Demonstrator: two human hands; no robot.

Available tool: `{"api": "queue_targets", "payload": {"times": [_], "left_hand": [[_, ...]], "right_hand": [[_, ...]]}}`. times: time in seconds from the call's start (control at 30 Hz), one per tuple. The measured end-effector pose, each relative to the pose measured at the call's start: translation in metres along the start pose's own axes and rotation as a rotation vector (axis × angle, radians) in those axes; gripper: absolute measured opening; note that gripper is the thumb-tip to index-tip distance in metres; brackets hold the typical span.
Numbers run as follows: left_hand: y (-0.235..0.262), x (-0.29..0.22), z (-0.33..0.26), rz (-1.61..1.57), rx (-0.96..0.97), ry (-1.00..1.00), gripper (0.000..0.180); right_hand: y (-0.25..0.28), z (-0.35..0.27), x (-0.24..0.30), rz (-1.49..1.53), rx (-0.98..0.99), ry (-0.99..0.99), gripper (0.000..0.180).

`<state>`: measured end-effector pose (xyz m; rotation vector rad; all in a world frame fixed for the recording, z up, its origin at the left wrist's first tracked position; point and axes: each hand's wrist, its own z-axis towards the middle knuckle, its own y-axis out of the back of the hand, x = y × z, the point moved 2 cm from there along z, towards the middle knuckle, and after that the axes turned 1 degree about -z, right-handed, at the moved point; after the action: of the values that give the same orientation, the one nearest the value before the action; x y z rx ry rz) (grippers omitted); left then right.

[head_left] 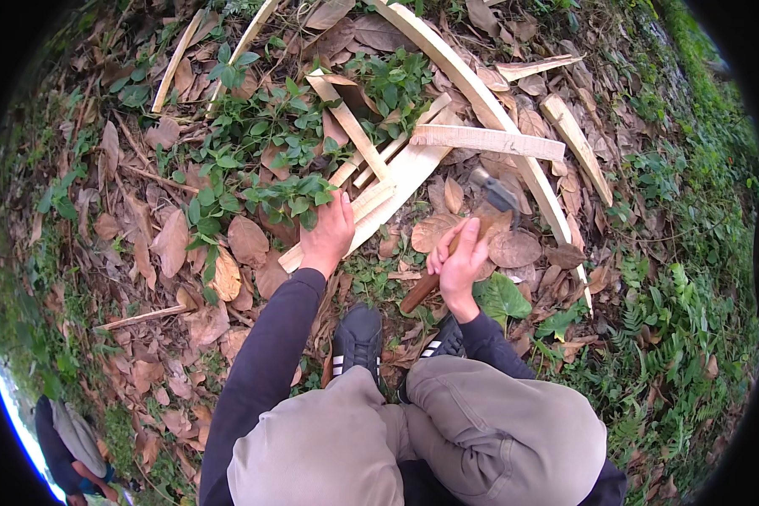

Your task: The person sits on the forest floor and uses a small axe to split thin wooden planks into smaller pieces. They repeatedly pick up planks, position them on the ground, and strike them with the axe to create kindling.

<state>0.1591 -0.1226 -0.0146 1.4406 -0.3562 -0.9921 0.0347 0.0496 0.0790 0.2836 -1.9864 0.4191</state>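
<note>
My right hand [460, 261] is closed round the brown wooden handle of a hammer [422, 291]. Its dark metal head, with a paler end, lies beyond my fingers over the dry leaves. To the left, my left hand [327, 234] grips the near end of a pale wooden strip [369, 202]; leaves and the wood hide part of its fingers. Under that strip runs a wider pale board [409, 173], slanting away to the right. A narrow slat [350, 126] meets the strip at an angle. A short rough-edged piece of wood [489, 142] lies across the board's far end.
A long wooden beam [481, 101] crosses the right side, with a split piece [578, 148] beyond it. Thin strips [177, 63] lie at the far left. Green plants [270, 126] grow among brown leaves. My shoes [358, 337] are close below my hands. Another person [72, 447] is at lower left.
</note>
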Motion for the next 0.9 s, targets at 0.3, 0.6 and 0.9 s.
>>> {"api": "queue_targets", "payload": {"times": [0.3,0.6,0.9], "left_hand": [[0.008,-0.003,0.002,-0.024,-0.024,0.015,0.019],[0.005,0.000,-0.001,-0.092,0.053,0.043,0.021],[-0.001,0.007,-0.008,-0.015,0.005,0.010,0.022]], "right_hand": [[-0.006,-0.005,-0.007,0.136,-0.007,0.082,0.031],[-0.010,0.007,0.020,-0.050,0.065,-0.042,0.030],[-0.012,0.014,0.015,-0.238,0.154,-0.170,0.033]]}}
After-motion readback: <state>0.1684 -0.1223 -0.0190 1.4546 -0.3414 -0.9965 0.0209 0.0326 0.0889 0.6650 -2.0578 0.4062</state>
